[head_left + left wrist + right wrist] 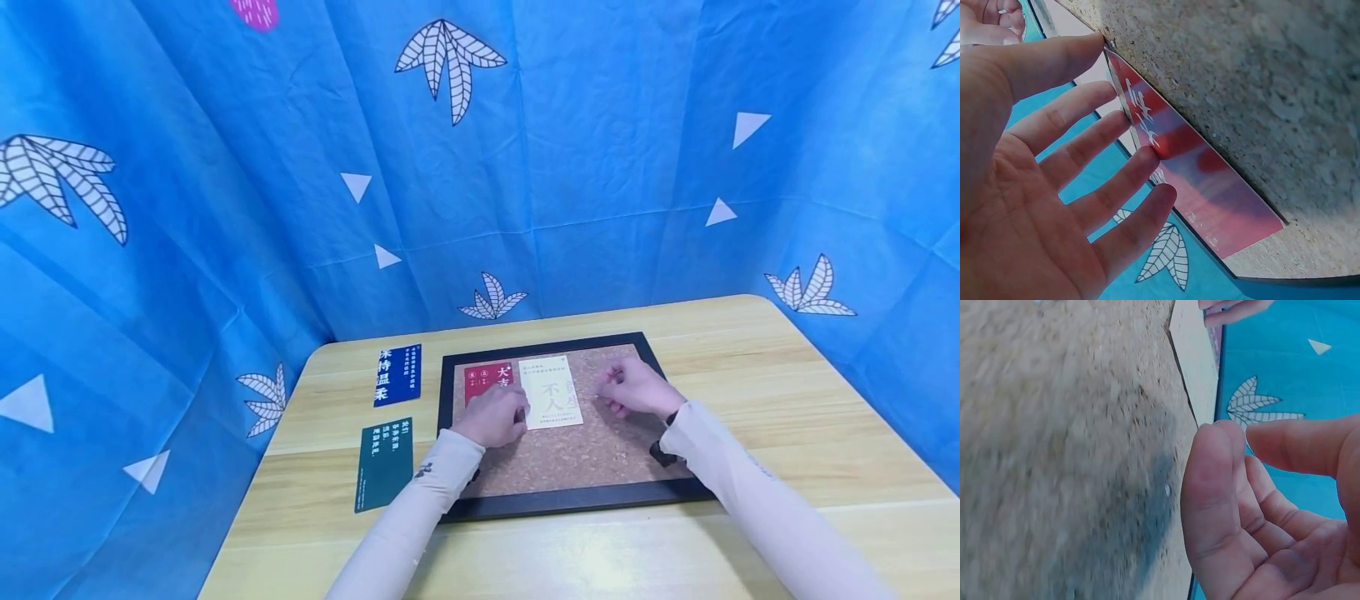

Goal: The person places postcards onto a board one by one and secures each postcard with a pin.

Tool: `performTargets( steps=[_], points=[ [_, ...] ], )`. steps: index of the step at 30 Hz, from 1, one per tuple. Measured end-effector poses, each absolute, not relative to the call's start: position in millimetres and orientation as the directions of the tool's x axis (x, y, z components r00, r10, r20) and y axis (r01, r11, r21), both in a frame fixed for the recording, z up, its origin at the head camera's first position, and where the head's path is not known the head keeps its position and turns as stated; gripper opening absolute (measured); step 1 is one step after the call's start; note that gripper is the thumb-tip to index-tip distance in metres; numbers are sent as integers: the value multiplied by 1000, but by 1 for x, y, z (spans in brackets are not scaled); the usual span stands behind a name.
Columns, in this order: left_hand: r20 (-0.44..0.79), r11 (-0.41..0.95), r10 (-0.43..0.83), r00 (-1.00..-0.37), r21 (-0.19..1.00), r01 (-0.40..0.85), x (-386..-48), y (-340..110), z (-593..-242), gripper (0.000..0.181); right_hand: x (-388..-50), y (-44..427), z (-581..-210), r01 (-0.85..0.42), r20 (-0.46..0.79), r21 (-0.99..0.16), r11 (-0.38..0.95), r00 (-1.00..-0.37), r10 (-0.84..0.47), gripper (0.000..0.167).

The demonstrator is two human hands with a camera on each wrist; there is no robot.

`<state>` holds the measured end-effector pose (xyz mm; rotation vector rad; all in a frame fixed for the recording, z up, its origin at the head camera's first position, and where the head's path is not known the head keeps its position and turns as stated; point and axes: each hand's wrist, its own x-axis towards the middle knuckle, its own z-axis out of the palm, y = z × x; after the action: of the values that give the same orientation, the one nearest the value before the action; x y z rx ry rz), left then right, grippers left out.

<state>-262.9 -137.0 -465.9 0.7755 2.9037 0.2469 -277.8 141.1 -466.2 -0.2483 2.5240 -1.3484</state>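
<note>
A cork board (570, 462) with a black frame lies on the table. On its upper left is a red card (476, 379) with white characters, and beside that a cream card (536, 379) with print. My left hand (495, 417) is over the lower part of the red card, beside the cream one; in the left wrist view its fingers (1097, 169) are spread and fairly straight, the thumb tip at a card corner. Right of the cream card, my right hand (633, 387) hovers above bare cork. Its fingers (1210, 481) are loosely bent, thumb and forefinger slightly apart, with nothing visible between them.
Left of the board lie a dark blue card (397, 375) and, nearer, a dark green card (384, 467). Bare wooden table (757, 375) extends to the right. A blue patterned curtain (600, 167) hangs behind and along the sides.
</note>
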Motion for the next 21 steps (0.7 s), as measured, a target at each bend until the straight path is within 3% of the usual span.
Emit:
performTargets(
  steps=[7, 21],
  points=[
    [-75, 854, 502, -861, 199, 481, -263, -138, -466, 21, -269, 160, -459, -32, -140, -855, 518, -947, -290, 11],
    [-78, 853, 502, -861, 211, 478, -262, -138, -467, 22, -238, 210, -456, -51, -107, -818, 573, -965, -239, 19]
  ],
)
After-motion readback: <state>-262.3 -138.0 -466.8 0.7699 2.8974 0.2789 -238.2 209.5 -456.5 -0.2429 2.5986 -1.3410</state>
